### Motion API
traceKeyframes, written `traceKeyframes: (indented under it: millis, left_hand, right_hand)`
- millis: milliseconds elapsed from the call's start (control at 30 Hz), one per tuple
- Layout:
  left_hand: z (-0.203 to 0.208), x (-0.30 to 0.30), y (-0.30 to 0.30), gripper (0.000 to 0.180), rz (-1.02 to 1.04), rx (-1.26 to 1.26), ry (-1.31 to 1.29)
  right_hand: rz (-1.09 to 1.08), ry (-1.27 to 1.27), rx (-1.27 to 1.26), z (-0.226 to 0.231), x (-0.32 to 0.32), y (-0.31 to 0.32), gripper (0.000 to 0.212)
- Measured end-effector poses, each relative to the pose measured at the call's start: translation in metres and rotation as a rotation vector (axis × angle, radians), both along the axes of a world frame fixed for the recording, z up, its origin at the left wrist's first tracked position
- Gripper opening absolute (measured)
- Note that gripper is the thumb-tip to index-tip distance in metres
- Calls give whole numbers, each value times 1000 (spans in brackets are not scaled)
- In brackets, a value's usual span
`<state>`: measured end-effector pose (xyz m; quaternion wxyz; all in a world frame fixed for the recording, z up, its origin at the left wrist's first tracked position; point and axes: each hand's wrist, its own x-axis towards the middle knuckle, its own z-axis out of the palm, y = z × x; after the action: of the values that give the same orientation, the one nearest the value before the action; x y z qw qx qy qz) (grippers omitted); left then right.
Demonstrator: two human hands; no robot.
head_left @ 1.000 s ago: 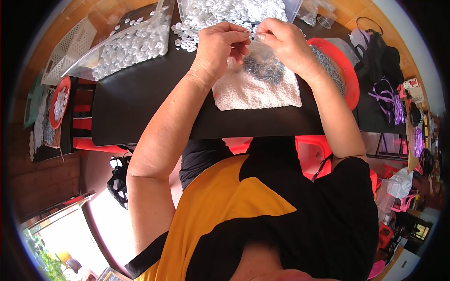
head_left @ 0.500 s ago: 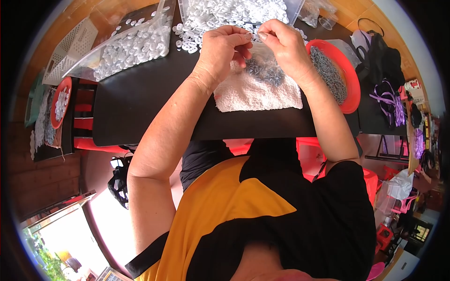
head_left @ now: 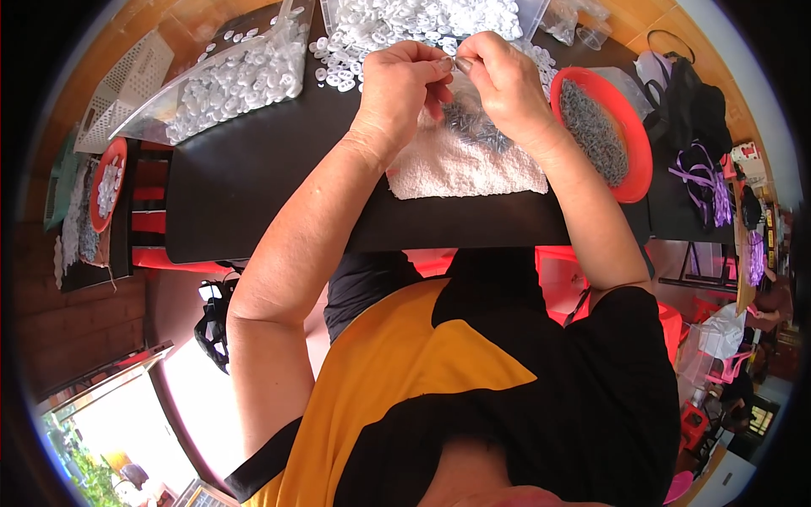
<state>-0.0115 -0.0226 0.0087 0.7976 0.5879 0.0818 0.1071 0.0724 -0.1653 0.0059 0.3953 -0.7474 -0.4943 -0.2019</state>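
My left hand [head_left: 395,91] and my right hand [head_left: 512,89] meet fingertip to fingertip above a pale towel [head_left: 469,179]. Each is closed in a pinch; whatever sits between the fingers is too small to name. Under the hands, a heap of thin grey metal pieces [head_left: 480,127] lies on the towel, partly hidden by my right hand. Just beyond my fingers are loose white oval plastic pieces [head_left: 340,78]. To the right of my right hand, a red basin [head_left: 639,148] holds many more small grey metal pieces [head_left: 594,127].
Clear bins of white ovals stand at the back [head_left: 530,21] and left [head_left: 152,127] of the black table [head_left: 262,186]. Further left are a white perforated basket [head_left: 131,80] and a red dish [head_left: 121,173]. Black bags [head_left: 693,110] and purple straps [head_left: 705,182] lie right.
My right hand has shifted slightly left and up, bringing its fingertips against those of my left hand. At the far right edge, another person has come into view.
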Motion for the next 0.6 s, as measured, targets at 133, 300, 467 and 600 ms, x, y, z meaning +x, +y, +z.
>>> traceKeyframes:
  millis: [133, 300, 467, 600]
  left_hand:
    - [0, -3, -6, 11, 69, 45, 25]
    - [-3, -3, -11, 12, 79, -82, 63]
    - [1, -1, -6, 12, 49, -143, 80]
    - [-1, -1, -3, 14, -3, -110, 100]
  right_hand:
    - [21, -59, 39, -1, -3, 7, 12]
    - [14, 152, 88, -10, -3, 4, 11]
    - [37, 330, 146, -13, 4, 0, 7]
    - [22, 340, 156, -14, 3, -2, 9]
